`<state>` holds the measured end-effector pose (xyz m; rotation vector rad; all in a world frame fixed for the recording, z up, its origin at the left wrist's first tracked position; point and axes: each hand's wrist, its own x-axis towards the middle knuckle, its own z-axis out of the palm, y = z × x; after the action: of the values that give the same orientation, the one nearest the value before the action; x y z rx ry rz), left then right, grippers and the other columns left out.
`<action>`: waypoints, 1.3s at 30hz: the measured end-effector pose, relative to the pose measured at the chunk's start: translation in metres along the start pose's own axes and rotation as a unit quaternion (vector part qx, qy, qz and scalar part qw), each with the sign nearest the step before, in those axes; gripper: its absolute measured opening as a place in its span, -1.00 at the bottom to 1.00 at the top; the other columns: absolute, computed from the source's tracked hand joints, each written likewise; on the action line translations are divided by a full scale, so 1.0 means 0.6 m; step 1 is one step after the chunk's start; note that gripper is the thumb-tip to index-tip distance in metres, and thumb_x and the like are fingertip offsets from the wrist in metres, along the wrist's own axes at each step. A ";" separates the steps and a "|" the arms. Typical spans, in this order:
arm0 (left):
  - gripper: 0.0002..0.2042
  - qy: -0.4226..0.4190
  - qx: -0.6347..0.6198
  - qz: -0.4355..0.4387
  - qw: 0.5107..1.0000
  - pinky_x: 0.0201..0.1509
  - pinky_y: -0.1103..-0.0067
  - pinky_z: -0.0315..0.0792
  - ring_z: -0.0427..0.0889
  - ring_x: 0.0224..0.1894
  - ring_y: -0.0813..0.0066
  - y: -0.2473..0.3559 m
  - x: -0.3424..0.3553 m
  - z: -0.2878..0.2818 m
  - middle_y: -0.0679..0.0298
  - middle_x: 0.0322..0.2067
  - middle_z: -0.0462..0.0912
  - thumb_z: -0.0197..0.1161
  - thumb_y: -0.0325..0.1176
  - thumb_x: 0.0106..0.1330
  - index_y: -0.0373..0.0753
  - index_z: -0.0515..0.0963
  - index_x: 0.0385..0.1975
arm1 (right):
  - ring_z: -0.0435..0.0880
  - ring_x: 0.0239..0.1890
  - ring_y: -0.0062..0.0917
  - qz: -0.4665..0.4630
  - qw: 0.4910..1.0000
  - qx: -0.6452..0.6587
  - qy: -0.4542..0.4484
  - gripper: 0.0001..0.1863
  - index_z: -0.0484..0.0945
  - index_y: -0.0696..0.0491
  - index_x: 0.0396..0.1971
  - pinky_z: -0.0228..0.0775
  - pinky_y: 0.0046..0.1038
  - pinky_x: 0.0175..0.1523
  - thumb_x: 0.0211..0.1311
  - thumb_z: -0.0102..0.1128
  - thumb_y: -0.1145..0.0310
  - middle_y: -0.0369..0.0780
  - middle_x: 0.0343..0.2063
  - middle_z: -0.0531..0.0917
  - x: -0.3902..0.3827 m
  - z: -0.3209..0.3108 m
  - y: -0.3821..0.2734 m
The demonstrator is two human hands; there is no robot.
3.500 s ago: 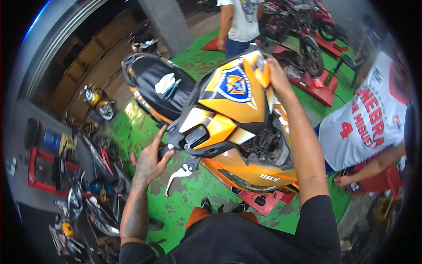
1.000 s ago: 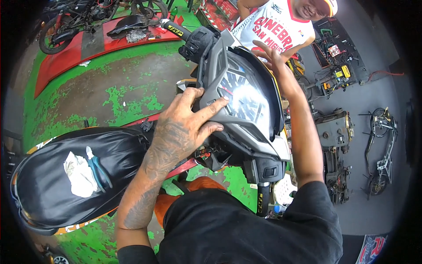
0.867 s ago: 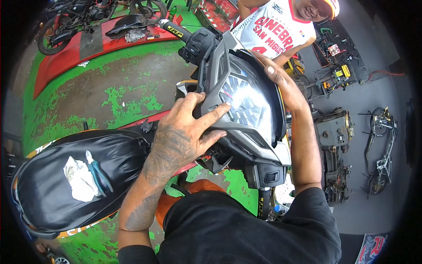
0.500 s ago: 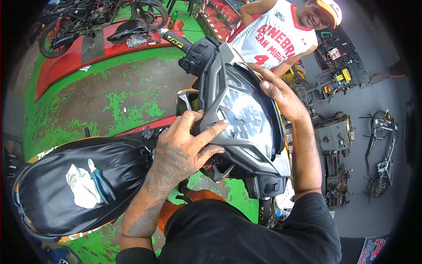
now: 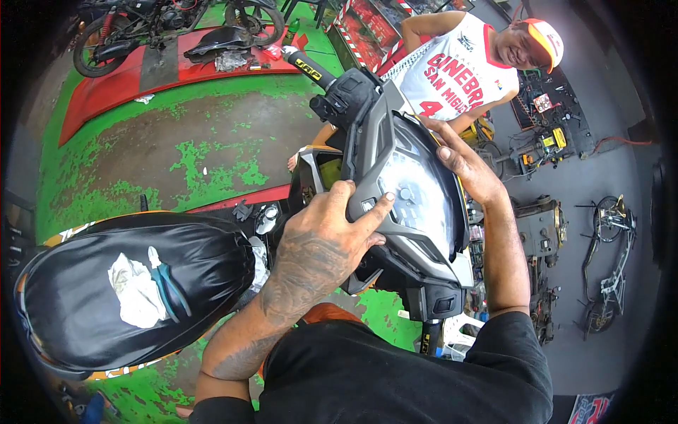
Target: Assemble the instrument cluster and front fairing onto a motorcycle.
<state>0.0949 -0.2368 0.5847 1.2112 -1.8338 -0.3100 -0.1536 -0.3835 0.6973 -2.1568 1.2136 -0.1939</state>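
Note:
In the middle is a scooter's grey handlebar cover [image 5: 370, 152], set around a shiny instrument panel [image 5: 417, 191]. My left hand [image 5: 321, 237] grips its near-left edge, index finger stretched over the grey rim and thumb below it. My right hand [image 5: 466, 159] is wrapped round the panel's far right side, thumb on top; its fingertips are partly hidden at the dark edge. On the black seat [image 5: 219, 261] to the left, a white rag [image 5: 138, 293] lies beside teal-handled pliers [image 5: 169, 288].
Handlebar grips stick out at the top [image 5: 311, 69] and bottom [image 5: 429, 339] of the cover. A person in a white jersey [image 5: 459, 63] stands just beyond it. A partly dismantled motorcycle [image 5: 162, 32] stands on a red platform [image 5: 106, 95]. A bare motorcycle frame [image 5: 607, 265] lies at right.
The handlebar cover and both hands have shifted slightly right in view, with my grip much the same. The seat appears a little lower and further left.

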 end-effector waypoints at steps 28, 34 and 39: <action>-0.47 -0.029 -0.055 0.004 0.998 0.15 0.34 0.60 0.64 0.08 0.18 -0.010 0.019 0.007 0.09 0.09 0.51 0.56 -0.22 0.02 -0.09 0.69 0.09 | 0.19 0.55 -0.30 -0.037 0.992 -0.099 0.071 -0.23 0.04 0.14 0.57 -0.03 -0.26 0.58 0.49 0.02 0.14 0.03 0.49 0.24 -0.085 0.035 -0.025; -0.49 -0.020 -0.032 0.000 0.999 0.17 0.33 0.59 0.63 0.09 0.17 0.001 0.024 0.006 0.08 0.09 0.50 0.55 -0.23 0.04 -0.11 0.69 0.07 | 0.43 0.38 0.03 -0.018 0.973 -0.219 0.073 -0.23 0.02 -0.10 0.58 0.31 -0.09 0.43 0.42 0.03 0.18 0.13 0.36 0.41 -0.092 0.031 -0.035; -0.50 -0.021 -0.060 -0.012 0.998 0.18 0.31 0.58 0.63 0.09 0.15 -0.003 0.022 0.009 0.07 0.11 0.49 0.55 -0.23 0.05 -0.10 0.70 0.06 | 0.47 0.35 -0.04 0.050 0.933 -0.349 0.079 -0.30 0.05 -0.09 0.55 0.36 -0.08 0.39 0.48 -0.02 0.17 0.07 0.34 0.44 -0.098 0.036 -0.065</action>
<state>0.0899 -0.2502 0.5877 1.1516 -1.8097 -0.4557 -0.1496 -0.3119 0.7145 -2.7017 1.6655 0.1381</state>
